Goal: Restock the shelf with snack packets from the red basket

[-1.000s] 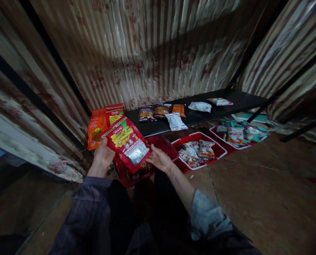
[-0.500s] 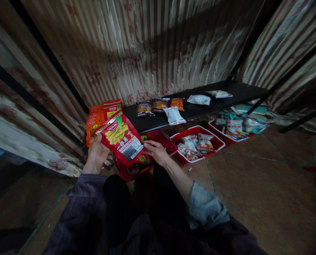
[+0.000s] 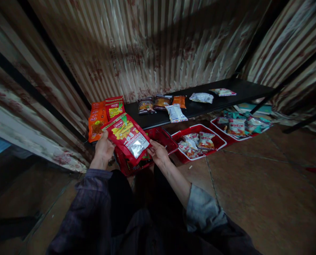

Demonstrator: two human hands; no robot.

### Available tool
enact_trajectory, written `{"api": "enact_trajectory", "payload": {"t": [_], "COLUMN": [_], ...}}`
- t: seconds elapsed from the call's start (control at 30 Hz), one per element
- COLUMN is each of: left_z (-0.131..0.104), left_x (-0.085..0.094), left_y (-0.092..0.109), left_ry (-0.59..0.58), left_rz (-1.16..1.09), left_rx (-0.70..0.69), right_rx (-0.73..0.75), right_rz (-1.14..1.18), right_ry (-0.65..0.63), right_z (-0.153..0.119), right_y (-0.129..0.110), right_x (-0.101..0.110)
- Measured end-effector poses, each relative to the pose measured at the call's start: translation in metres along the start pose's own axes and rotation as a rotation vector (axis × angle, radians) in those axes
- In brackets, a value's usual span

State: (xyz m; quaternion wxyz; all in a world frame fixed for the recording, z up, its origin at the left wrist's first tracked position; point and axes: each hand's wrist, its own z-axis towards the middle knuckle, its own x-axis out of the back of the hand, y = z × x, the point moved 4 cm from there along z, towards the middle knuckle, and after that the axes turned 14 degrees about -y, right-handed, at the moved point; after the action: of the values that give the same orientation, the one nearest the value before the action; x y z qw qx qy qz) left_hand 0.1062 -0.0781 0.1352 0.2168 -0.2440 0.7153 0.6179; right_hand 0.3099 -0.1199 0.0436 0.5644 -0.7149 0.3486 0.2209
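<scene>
Between my two hands is a red snack bag (image 3: 127,138) with yellow sticks and a green stalk printed on it, its front tilted up toward me. My left hand (image 3: 104,150) grips its left edge, thumb on the front. At the lower right corner my right hand (image 3: 158,152) pinches it. Under the bag, partly hidden, stands a red basket (image 3: 161,138) with more packets inside. Behind it, a similar red bag (image 3: 114,106) and an orange snack bag (image 3: 97,120) stand upright at the left end of the black shelf (image 3: 147,121).
Several small snack packets (image 3: 163,102) lie along the shelf. On the floor to the right, a white-rimmed red basket (image 3: 221,146) and another red basket (image 3: 234,139) hold packets. Black metal posts (image 3: 54,53) and a striped curtain (image 3: 158,46) enclose the shelf.
The red bag has tilted a little and moved slightly right with both hands; light now glints off its lower panel. The view has shifted slightly.
</scene>
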Motion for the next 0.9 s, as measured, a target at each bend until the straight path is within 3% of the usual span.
{"api": "enact_trajectory", "payload": {"t": [0.13, 0.27, 0.5, 0.63, 0.77, 0.83, 0.9], "left_z": [-0.004, -0.012, -0.013, -0.012, -0.015, -0.016, -0.017], "left_x": [0.004, 0.003, 0.013, 0.015, 0.014, 0.014, 0.013], "left_y": [-0.008, -0.018, -0.027, -0.027, -0.027, -0.026, -0.026], "left_ry": [-0.139, -0.236, -0.134, -0.145, -0.139, -0.138, -0.139], "left_rz": [0.061, 0.091, -0.032, -0.049, -0.057, -0.051, -0.042], "left_rx": [0.146, 0.163, 0.097, 0.107, 0.094, 0.09, 0.077], "right_rx": [0.048, 0.066, 0.042, 0.09, 0.038, 0.035, 0.145], "right_rz": [-0.058, -0.102, -0.201, -0.242, -0.246, -0.322, -0.519], "right_ry": [-0.015, -0.032, -0.088, -0.114, -0.127, -0.132, -0.139], "right_z": [0.003, 0.004, -0.004, -0.006, -0.001, 0.003, 0.005], "right_y": [-0.005, -0.007, -0.006, -0.005, 0.004, 0.005, -0.001], "right_x": [-0.004, -0.011, -0.02, -0.02, -0.012, -0.008, -0.008]}}
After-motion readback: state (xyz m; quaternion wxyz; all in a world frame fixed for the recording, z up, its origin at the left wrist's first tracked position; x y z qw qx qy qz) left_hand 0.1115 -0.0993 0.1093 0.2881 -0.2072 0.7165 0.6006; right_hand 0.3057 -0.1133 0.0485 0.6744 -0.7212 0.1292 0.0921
